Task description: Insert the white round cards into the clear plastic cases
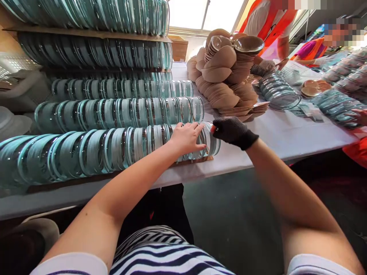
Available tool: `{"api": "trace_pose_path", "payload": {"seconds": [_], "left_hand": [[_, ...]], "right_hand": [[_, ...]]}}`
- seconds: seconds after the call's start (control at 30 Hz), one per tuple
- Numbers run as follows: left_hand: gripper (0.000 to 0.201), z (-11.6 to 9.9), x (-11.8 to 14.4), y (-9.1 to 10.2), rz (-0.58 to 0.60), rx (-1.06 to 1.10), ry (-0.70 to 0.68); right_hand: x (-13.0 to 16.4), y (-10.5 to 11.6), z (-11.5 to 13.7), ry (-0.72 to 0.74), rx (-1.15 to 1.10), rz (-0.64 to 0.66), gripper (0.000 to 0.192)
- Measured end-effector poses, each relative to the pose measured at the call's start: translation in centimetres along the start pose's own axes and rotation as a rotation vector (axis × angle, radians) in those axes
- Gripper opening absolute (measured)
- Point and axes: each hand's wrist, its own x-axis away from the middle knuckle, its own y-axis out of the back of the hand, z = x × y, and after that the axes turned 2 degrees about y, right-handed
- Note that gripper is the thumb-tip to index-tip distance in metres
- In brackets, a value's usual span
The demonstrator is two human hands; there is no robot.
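White cloth covers a long table [275, 139] that runs from the lower left to the right side of the frame, with bright window panes [187, 13] at the upper centre. Along its near edge, from the left border to just right of centre, lies the front row of glass pieces [94, 152], round and standing on edge, set face to face on a brown board [208, 159]. At the right end of this row the two hands are close to each other but apart. The bare left hand [187, 138] lies over the top of the glass, fingers spread. The right hand [235, 131], in a black glove, bends its fingers at the rim of the last piece; whether they are clamped on it, I cannot tell. More glass rows [120, 110] lie behind, filling the upper left. Right of the upper centre rises a heap of brown curved pieces [218, 70], with a shorter glass stack [279, 91] beside it. Two people in orange vests [275, 23] are at the upper right, and another person's hand [360, 117] touches glass near the right border.
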Motion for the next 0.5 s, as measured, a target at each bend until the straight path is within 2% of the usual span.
{"api": "trace_pose_path", "payload": {"seconds": [0.1,0.2,0.3,0.37,0.43,0.5], "left_hand": [[0.081,-0.1,-0.1,0.2,0.02,-0.005,0.015],[0.08,-0.2,-0.1,0.3,0.034,-0.005,0.019],[0.082,0.1,-0.2,0.1,0.024,-0.007,-0.003],[0.083,0.4,-0.4,0.0,0.016,-0.006,-0.016],[0.082,0.5,-0.6,0.0,0.017,-0.003,-0.014],[0.079,0.1,-0.5,0.1,0.01,0.0,0.0]], "right_hand": [[5.6,-3.4,2.1,-0.059,0.038,-0.051,0.023],[9.4,-8.0,4.6,-0.151,0.1,-0.052,0.029],[10.6,-11.7,6.1,-0.225,0.153,-0.095,0.033],[10.5,-13.2,6.2,-0.251,0.169,-0.136,0.034],[10.7,-13.8,6.2,-0.253,0.173,-0.185,0.036],[11.3,-13.5,6.3,-0.221,0.169,-0.248,0.04]]}}
